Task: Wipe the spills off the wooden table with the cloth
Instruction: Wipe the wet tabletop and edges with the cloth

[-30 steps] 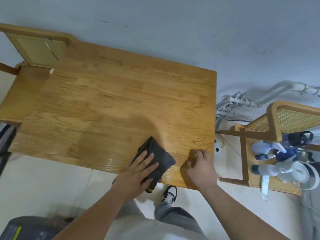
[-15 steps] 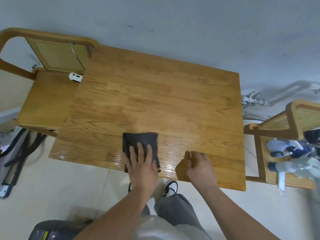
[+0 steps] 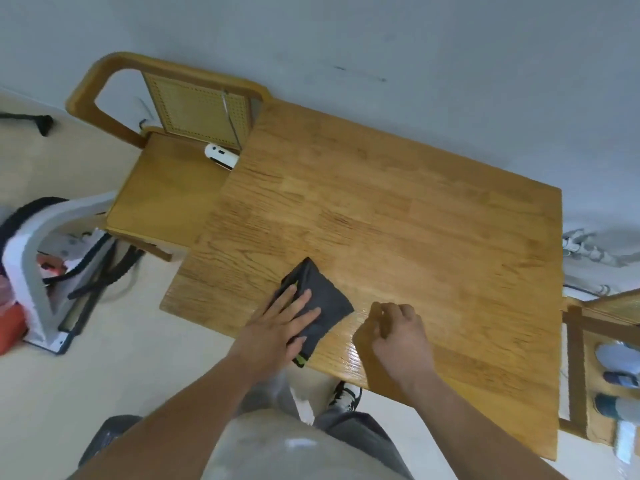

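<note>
A dark grey folded cloth (image 3: 323,294) lies on the wooden table (image 3: 398,216) near its front edge. My left hand (image 3: 280,322) presses flat on the cloth's near half, fingers spread. My right hand (image 3: 398,332) rests on the table just right of the cloth, fingers curled loosely with nothing in them. The wood around the cloth and under my right hand looks glossy and wet. No separate spill stands out elsewhere on the top.
A wooden cane-back chair (image 3: 166,174) stands at the table's left end with a white device (image 3: 220,155) on its seat. A second chair (image 3: 595,362) at the right holds spray bottles (image 3: 620,355). Equipment and cables (image 3: 52,254) clutter the floor at left.
My left hand has slid the cloth left along the front edge, then turned it back to a diagonal. My view has swung to the left. My right hand stays on the table.
</note>
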`<state>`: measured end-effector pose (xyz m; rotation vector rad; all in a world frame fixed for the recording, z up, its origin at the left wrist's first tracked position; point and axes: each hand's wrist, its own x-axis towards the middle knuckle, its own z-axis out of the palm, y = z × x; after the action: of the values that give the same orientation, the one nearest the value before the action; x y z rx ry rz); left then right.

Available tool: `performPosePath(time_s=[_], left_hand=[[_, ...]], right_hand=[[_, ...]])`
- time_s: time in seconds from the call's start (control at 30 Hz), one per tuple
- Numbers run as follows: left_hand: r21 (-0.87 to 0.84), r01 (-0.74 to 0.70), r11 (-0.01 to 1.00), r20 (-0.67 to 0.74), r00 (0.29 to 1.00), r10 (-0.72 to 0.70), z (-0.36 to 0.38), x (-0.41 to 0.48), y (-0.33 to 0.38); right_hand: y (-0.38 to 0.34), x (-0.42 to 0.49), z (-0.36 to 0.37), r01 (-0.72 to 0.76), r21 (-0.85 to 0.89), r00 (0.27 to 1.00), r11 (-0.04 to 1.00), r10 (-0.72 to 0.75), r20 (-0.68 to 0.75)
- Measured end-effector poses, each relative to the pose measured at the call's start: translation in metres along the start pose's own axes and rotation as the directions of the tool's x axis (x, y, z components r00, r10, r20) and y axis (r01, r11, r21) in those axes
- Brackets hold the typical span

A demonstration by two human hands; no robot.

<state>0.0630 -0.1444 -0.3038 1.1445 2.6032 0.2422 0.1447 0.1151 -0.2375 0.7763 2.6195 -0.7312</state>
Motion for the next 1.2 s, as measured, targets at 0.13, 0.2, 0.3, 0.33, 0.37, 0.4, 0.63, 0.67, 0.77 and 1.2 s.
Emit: performPosePath(time_s=[0.13,0.2,0.3,0.33,0.37,0.4,0.63,0.67,0.77,1.2], left_hand=[[-0.033,0.165,0.986,0.007,0.986,-0.165,-0.019,-0.038,-0.089],[-0.018,0.201,0.979,0.009,0.979,-0.201,-0.025,-0.051,-0.126],[0.01,0.247,0.969,-0.004,0.969,-0.247,-0.033,-0.059,-0.164],[-0.002,0.256,0.967,-0.001,0.967,-0.256,-0.034,-0.06,-0.17],[-0.015,0.272,0.962,-0.005,0.962,-0.272,-0.034,-0.06,-0.172],[-0.032,0.309,0.951,-0.017,0.951,-0.309,-0.033,-0.059,-0.17],[-0.251,0.692,0.677,0.044,0.707,-0.706,-0.029,0.02,-0.058],[-0.257,0.658,0.708,0.053,0.741,-0.67,-0.028,0.033,-0.036],[-0.261,0.446,0.856,0.155,0.895,-0.419,-0.026,0.069,0.042],[-0.582,0.295,0.758,0.067,0.946,-0.317,-0.059,0.14,0.101]], right_hand=[[-0.075,0.026,0.025,0.102,-0.097,0.992,0.99,-0.095,0.079],[-0.115,0.034,0.04,0.138,-0.125,0.987,0.983,-0.125,0.104],[-0.166,0.043,0.059,0.232,-0.184,0.969,0.955,-0.211,0.129],[-0.176,0.045,0.063,0.265,-0.218,0.961,0.939,-0.237,0.144],[-0.182,0.046,0.066,0.285,-0.251,0.955,0.925,-0.252,0.156],[-0.184,0.047,0.067,0.293,-0.273,0.953,0.916,-0.255,0.165],[-0.148,0.045,0.04,0.283,-0.018,0.959,0.959,-0.282,0.041],[-0.141,0.045,0.034,0.297,0.007,0.955,0.955,-0.297,0.012],[-0.101,0.046,0.014,0.26,0.063,0.964,0.963,-0.263,0.031],[0.036,0.045,-0.014,-0.089,-0.335,0.991,0.938,0.117,0.065]])
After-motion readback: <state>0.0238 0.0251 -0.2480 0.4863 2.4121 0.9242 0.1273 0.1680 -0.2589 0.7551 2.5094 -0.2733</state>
